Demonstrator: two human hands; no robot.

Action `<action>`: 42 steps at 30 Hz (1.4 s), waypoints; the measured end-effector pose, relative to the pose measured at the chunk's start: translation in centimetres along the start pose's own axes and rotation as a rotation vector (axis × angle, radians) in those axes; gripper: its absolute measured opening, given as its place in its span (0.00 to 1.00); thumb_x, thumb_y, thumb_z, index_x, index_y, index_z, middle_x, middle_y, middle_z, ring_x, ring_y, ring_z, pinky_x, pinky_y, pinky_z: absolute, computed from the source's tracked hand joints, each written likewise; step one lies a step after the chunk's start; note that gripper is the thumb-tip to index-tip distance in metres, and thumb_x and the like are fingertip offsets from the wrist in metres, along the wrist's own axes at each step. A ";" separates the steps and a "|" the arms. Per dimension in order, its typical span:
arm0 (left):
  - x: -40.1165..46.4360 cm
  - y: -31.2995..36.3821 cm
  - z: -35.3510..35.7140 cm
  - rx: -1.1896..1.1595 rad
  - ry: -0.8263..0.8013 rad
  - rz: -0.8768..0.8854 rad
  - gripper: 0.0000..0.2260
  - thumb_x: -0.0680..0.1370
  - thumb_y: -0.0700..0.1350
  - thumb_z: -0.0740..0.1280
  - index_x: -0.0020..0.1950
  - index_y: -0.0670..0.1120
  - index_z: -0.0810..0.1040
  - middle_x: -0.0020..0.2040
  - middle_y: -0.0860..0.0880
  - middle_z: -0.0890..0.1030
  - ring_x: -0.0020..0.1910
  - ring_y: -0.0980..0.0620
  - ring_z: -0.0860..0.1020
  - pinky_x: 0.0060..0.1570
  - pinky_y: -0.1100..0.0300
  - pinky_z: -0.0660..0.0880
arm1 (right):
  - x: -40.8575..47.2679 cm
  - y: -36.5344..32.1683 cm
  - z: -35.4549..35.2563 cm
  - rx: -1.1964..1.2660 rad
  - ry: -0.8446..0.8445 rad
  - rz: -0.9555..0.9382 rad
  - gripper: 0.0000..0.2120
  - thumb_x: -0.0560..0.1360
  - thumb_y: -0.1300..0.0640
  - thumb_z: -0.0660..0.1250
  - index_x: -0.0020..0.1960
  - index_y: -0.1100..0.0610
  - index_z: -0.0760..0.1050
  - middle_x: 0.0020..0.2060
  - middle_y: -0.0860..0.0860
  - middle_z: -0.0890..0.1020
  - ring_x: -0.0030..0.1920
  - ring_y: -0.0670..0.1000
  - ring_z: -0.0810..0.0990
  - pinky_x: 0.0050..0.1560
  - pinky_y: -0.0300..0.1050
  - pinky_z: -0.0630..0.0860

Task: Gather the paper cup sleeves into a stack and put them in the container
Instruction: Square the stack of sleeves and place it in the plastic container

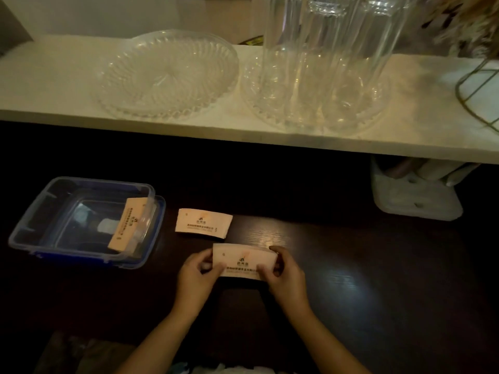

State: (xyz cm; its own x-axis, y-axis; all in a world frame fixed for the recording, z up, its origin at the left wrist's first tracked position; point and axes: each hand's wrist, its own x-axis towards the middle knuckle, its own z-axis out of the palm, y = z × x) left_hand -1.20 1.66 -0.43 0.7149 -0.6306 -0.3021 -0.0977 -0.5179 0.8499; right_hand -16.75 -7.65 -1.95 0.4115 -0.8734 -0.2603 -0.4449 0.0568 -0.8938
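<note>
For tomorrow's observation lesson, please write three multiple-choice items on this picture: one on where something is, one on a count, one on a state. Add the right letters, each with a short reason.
1. Where does the loose sleeve lie?
A. On the dark table, right of the container
B. On the white shelf
C. Inside a glass dish

2. How many separate sleeves or sleeve bundles can be seen?
A. One
B. Three
C. Six

3. How is the sleeve in the container placed?
A. Flat on the floor of the container
B. Leaning against the right wall
C. Rolled into a ball

Answers: 1 A, it lies on the dark table beside the container. 2 B, one in the container, one loose, one, perhaps more, held sleeve between the left hand and right hand. 3 B, it slants up against the wall.
</note>
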 end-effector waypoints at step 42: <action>7.4 0.5 -4.6 -0.276 -0.270 -0.149 0.19 0.76 0.42 0.62 0.65 0.52 0.64 0.55 0.55 0.77 0.50 0.62 0.74 0.45 0.67 0.72 | 4.7 -3.1 8.5 0.115 -0.012 0.097 0.42 0.67 0.64 0.73 0.66 0.35 0.53 0.51 0.44 0.76 0.47 0.40 0.77 0.36 0.30 0.77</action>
State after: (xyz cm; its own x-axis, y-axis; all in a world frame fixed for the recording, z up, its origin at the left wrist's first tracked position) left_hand 7.23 -0.57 -0.27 0.4963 -0.7081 -0.5022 0.2088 -0.4642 0.8608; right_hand -6.69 -7.84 -3.46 0.3808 -0.8553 -0.3513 -0.3893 0.1963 -0.8999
